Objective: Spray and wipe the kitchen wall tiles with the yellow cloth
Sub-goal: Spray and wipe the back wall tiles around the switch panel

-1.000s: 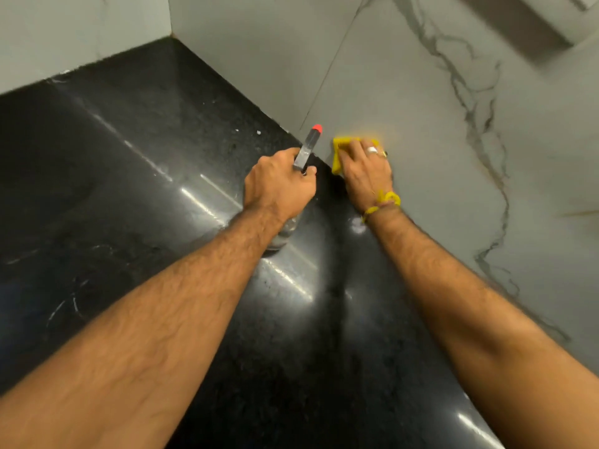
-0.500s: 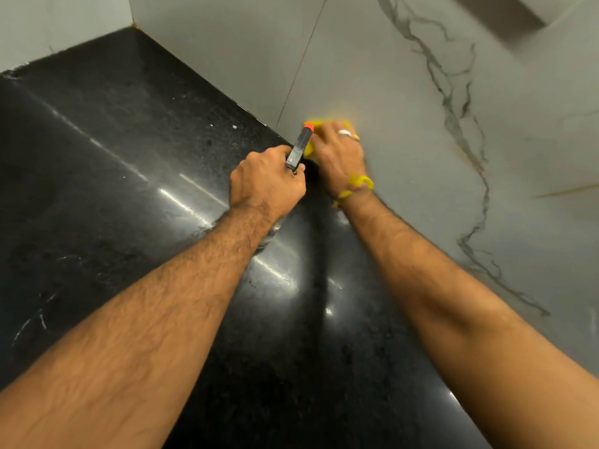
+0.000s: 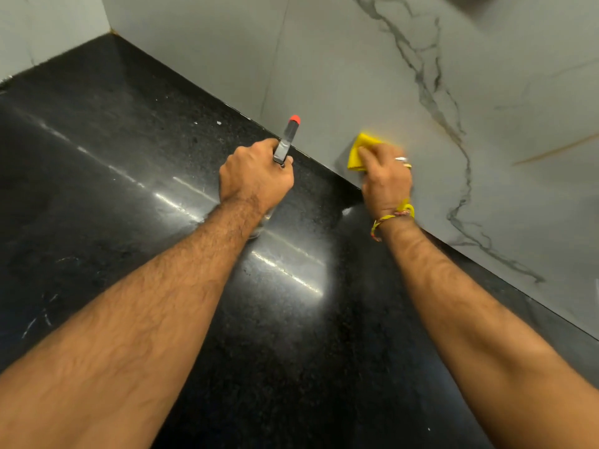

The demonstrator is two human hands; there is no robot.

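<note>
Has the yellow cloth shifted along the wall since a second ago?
Yes. The yellow cloth under the right hand has slid right along the wall tile, away from the vertical grout joint and toward the dark vein.

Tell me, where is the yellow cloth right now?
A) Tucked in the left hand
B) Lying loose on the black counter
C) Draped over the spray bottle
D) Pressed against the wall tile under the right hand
D: the right hand presses the yellow cloth flat on the marbled wall tile just above the black counter, while the left hand grips the spray bottle.
</note>
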